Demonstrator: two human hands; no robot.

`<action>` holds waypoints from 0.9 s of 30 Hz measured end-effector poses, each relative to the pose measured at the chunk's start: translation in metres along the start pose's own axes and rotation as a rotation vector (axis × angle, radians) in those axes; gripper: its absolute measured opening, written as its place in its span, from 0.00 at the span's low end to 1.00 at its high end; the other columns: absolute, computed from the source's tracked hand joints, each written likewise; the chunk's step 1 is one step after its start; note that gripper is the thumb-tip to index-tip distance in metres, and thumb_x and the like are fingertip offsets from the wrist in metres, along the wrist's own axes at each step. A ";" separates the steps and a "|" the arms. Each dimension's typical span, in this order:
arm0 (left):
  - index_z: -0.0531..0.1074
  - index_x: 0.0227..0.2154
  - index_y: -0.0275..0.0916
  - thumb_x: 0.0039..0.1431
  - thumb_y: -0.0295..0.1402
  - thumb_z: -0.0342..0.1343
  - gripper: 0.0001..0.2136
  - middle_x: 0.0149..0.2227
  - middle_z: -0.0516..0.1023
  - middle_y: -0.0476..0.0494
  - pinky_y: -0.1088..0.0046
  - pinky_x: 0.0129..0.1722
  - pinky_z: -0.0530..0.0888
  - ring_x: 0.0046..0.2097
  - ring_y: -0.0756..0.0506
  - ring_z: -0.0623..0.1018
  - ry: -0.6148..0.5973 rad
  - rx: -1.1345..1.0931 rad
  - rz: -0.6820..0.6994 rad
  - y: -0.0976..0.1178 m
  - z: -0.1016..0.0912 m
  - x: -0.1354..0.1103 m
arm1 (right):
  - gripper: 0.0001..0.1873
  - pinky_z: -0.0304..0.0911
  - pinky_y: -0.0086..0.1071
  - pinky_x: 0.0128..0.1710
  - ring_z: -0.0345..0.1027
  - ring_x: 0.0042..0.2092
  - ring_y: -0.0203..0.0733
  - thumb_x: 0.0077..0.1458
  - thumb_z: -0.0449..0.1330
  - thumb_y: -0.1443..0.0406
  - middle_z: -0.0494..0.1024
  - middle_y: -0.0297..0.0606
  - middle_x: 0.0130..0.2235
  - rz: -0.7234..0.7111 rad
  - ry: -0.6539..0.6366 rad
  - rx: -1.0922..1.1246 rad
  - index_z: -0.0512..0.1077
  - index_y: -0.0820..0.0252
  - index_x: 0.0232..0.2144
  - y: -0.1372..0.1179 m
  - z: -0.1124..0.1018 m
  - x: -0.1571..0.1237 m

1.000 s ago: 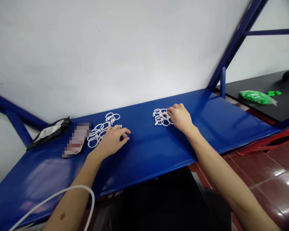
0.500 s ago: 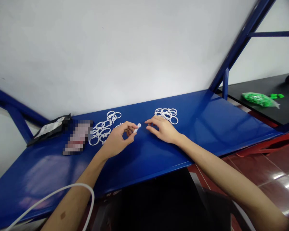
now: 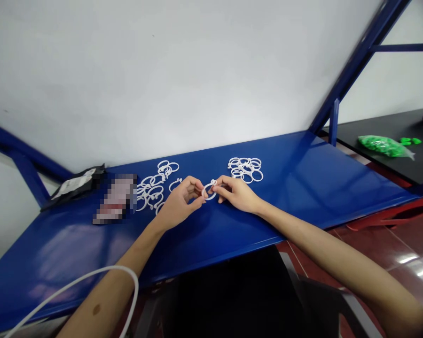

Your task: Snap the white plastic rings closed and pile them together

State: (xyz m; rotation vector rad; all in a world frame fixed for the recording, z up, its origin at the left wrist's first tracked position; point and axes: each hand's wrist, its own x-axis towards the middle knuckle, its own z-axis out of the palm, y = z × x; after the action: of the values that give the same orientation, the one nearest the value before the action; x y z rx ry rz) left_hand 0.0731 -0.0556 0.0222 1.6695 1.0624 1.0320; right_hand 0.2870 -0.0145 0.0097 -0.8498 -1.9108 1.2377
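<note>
Between my two hands is a white plastic curtain ring [image 3: 210, 198], held above the blue table. My left hand [image 3: 183, 202] pinches its left side. The fingers of my right hand [image 3: 238, 193] close on its right side, beside the small eyelet at the top. Several similar rings [image 3: 154, 188] lie in a loose spread to the left, partly behind my left hand and forearm. Another cluster of rings [image 3: 246, 165] lies just beyond my right hand.
At the table's left are a black plastic package [image 3: 75, 184] and a pixelated flat item [image 3: 114, 199]. A white cable [image 3: 91, 272] loops over my left forearm. Blue frame bars [image 3: 359, 65] rise at the right, beside a black table [image 3: 391, 122] with a bag of green pieces [image 3: 384, 145].
My right hand has moved left and taken hold of the ring's right side. The ring, earlier seen nearly edge-on in my left fingers, now shows its round opening.
</note>
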 end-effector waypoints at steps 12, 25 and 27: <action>0.75 0.37 0.42 0.61 0.38 0.60 0.06 0.34 0.83 0.48 0.69 0.39 0.76 0.37 0.46 0.81 0.114 0.276 -0.013 -0.006 0.008 0.002 | 0.10 0.59 0.26 0.29 0.67 0.26 0.32 0.64 0.60 0.59 0.78 0.32 0.29 -0.105 -0.037 -0.153 0.75 0.60 0.37 -0.005 -0.001 -0.003; 0.76 0.32 0.40 0.65 0.27 0.56 0.06 0.31 0.78 0.49 0.76 0.36 0.73 0.33 0.50 0.77 0.188 0.664 0.431 -0.018 0.019 -0.005 | 0.12 0.61 0.29 0.34 0.71 0.33 0.38 0.69 0.54 0.61 0.78 0.38 0.36 -0.414 -0.117 -0.562 0.74 0.60 0.37 0.003 -0.004 -0.010; 0.76 0.34 0.41 0.65 0.29 0.56 0.05 0.32 0.78 0.49 0.74 0.37 0.74 0.34 0.50 0.77 0.185 0.673 0.410 -0.014 0.015 -0.001 | 0.11 0.62 0.29 0.35 0.72 0.34 0.37 0.68 0.55 0.62 0.79 0.37 0.36 -0.370 -0.077 -0.533 0.75 0.59 0.38 0.000 -0.004 -0.008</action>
State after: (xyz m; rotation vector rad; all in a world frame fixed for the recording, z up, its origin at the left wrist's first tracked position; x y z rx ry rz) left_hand 0.0840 -0.0568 0.0042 2.4468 1.3137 1.1782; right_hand 0.2945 -0.0188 0.0091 -0.6622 -2.3740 0.5524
